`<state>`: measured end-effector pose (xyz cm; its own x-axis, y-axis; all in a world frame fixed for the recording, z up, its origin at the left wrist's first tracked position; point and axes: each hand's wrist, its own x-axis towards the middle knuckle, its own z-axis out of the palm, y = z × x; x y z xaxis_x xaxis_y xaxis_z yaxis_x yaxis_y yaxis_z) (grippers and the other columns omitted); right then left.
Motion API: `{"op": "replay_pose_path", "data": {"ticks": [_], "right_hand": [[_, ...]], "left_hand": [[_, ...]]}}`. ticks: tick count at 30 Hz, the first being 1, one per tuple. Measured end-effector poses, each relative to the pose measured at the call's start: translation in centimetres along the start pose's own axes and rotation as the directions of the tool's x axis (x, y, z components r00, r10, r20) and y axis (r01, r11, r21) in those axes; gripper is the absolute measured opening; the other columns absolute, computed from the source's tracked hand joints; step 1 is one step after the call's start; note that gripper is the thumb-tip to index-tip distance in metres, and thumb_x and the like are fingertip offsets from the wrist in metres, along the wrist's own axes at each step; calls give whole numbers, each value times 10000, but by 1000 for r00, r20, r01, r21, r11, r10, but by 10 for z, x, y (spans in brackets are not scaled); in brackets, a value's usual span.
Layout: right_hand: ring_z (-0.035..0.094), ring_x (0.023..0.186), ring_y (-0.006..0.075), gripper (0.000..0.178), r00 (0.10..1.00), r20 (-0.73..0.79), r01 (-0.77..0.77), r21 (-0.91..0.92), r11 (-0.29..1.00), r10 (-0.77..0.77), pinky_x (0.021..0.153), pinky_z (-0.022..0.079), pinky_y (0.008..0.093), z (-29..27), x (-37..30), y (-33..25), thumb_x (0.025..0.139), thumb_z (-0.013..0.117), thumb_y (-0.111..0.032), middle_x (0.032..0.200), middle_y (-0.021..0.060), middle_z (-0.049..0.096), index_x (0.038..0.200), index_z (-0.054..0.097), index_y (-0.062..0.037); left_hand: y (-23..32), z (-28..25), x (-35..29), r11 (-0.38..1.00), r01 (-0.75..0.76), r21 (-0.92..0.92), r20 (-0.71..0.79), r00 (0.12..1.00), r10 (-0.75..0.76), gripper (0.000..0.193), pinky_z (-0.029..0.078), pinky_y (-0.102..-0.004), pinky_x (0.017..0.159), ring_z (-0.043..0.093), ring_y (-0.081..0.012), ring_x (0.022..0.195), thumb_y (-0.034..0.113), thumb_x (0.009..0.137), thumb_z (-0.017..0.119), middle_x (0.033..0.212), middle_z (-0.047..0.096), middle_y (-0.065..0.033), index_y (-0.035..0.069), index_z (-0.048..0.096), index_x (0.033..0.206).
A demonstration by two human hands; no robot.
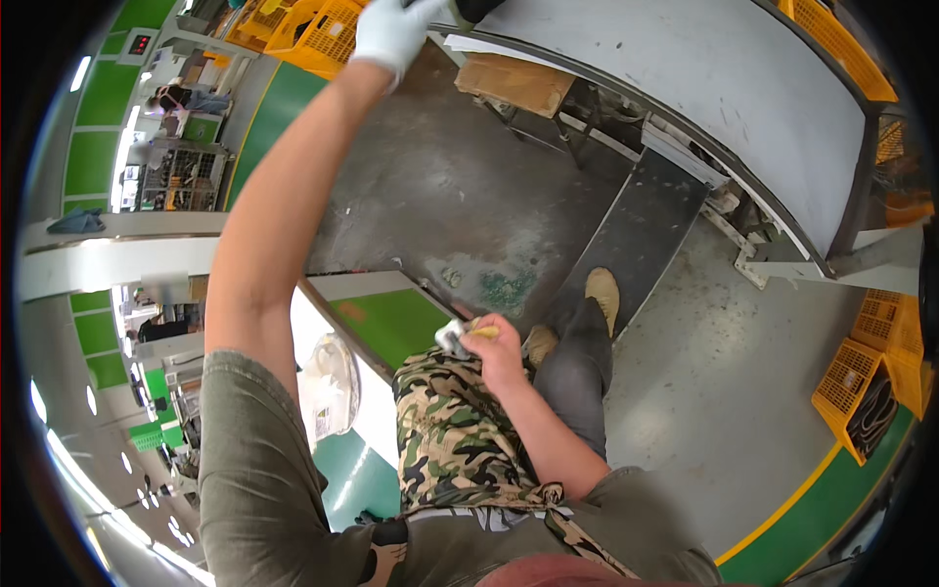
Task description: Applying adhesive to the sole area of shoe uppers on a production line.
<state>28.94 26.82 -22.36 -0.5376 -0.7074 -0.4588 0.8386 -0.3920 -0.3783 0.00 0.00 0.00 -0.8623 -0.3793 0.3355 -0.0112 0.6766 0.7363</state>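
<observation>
My left hand (391,39), in a white glove, reaches up to the top edge of the view, which cuts part of it off. Its fingers close on a black piece (474,10) at the corner of the grey-topped table (685,68); the piece's kind does not show. Bare and held low before my camouflage apron (455,430), my right hand (499,354) is closed round a small item with a yellowish part (483,333) and a whitish, crumpled-looking end (451,338). Its exact kind is hard to make out.
Yellow crates stand at the upper left (313,39) and right (861,391), the right one holding dark coiled strips. A brown board (515,82) rests on a low stand below the table. At my left are a green-and-white panel (401,328) and a white bucket (331,384).
</observation>
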Motion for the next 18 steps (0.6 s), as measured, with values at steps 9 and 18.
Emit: {"op": "replay_pose_path", "data": {"ticks": [9,18], "right_hand": [[550,608,119,132,996,-78,33,-103,994,-41,527,443,267,-10,0,2,776,653,0,713,10,561,842,562,-68],[624,840,263,151,947,85,-297,-139,945,310,740,441,425,-52,36,0,904,601,-158,914,84,665,996,651,-49]], "left_hand": [[83,-167,-480,829,332,451,114,899,-422,402,456,-358,996,603,-276,1142,236,843,720,1290,605,-130,65,631,1195],[158,-246,-986,-200,961,189,-529,-72,-845,659,454,-338,983,613,-302,1130,490,730,736,1225,633,-181,64,632,1222]]}}
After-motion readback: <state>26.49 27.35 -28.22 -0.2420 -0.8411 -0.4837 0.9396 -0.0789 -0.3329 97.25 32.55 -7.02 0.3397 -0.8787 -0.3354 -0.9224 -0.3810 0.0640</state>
